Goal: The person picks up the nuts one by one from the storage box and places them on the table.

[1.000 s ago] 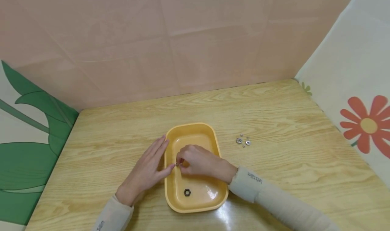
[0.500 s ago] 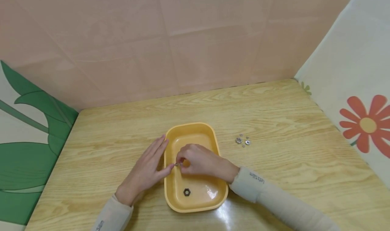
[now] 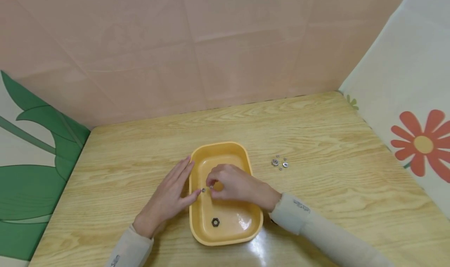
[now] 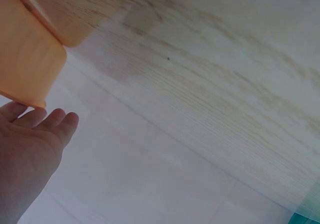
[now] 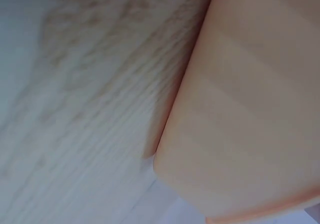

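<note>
A yellow tray (image 3: 232, 233) stands on the table. My left hand (image 3: 168, 196) lies along its left rim, fingers fairly straight, the thumb reaching inside beside a small nut (image 3: 203, 190). Over the tray my right hand (image 3: 233, 183) pinches a tiny metal piece (image 3: 211, 187) between thumb and fingertips. A larger dark nut (image 3: 215, 222) rests on the tray floor nearer the front. In the left wrist view, the left hand (image 4: 32, 154) touches the tray (image 4: 30, 58). The right wrist view shows the tray's outer wall (image 5: 240, 103), with the right hand out of sight.
Several small metal nuts, among them a larger one (image 3: 275, 162) and another (image 3: 285, 165), lie on the table (image 3: 327, 149) to the right of the tray. A pink cloth wall (image 3: 211, 48) rises behind the table, with printed cloths at both sides.
My right hand has shifted slightly right and away from my left thumb, with a small gap now between its fingertips and the small nut. My left hand has hardly moved.
</note>
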The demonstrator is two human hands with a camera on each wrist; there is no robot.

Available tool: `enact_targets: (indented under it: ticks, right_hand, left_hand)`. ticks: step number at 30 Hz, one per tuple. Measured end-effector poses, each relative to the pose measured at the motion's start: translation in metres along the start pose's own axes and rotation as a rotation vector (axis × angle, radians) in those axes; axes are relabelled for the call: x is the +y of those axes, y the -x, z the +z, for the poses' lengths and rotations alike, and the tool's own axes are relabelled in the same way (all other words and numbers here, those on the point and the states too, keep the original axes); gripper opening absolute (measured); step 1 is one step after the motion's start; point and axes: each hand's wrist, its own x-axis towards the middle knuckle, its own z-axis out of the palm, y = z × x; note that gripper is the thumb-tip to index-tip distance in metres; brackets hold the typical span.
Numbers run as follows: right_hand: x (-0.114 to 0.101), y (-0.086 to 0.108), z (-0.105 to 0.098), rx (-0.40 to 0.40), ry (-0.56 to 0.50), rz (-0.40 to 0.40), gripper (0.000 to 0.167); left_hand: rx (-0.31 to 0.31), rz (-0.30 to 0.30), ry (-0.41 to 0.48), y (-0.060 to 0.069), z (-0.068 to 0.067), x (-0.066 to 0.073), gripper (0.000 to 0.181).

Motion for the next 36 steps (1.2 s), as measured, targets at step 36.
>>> enact_targets:
  ticks: [36]
  right_hand:
    - [0.007,0.027,-0.025,0.168,-0.014,0.052,0.016]
  left_hand:
    - [-0.035,-0.034,0.014,0.001,-0.001,0.001,0.084]
